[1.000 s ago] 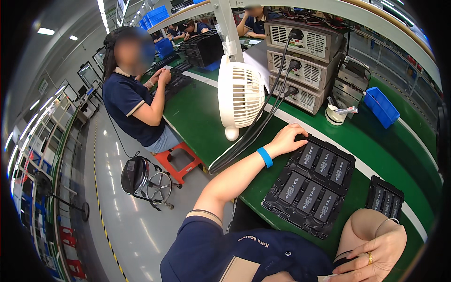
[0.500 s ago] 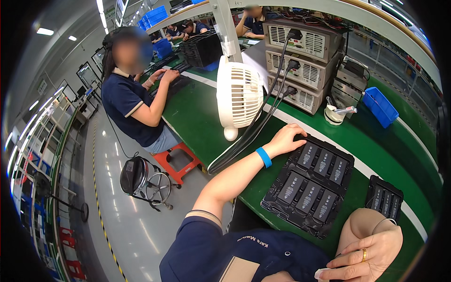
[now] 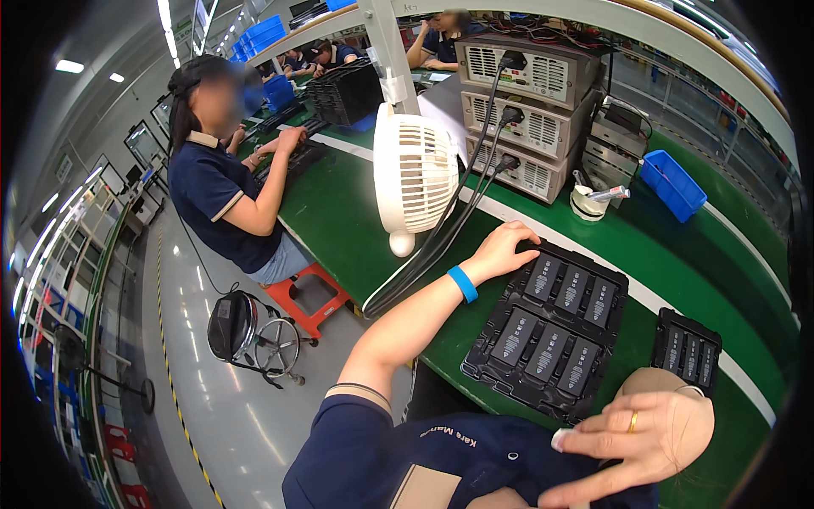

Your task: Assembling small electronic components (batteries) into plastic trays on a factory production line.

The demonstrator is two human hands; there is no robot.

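Two hands: my left hand (image 3: 502, 250) rests flat, fingers apart, on the black tray (image 3: 551, 335) at frame centre; my right hand (image 3: 632, 441) hangs loosely open, lower right, above the green counter (image 3: 356, 212).

Single head-worn fisheye view, looking steeply down and rightward over own chest, close to left hand (image 3: 500, 250) on black tray (image 3: 551, 327) and right hand (image 3: 632, 441) at lower edge, green bench (image 3: 339, 212) bending away toward rim, aisle floor (image 3: 212, 407) at left.
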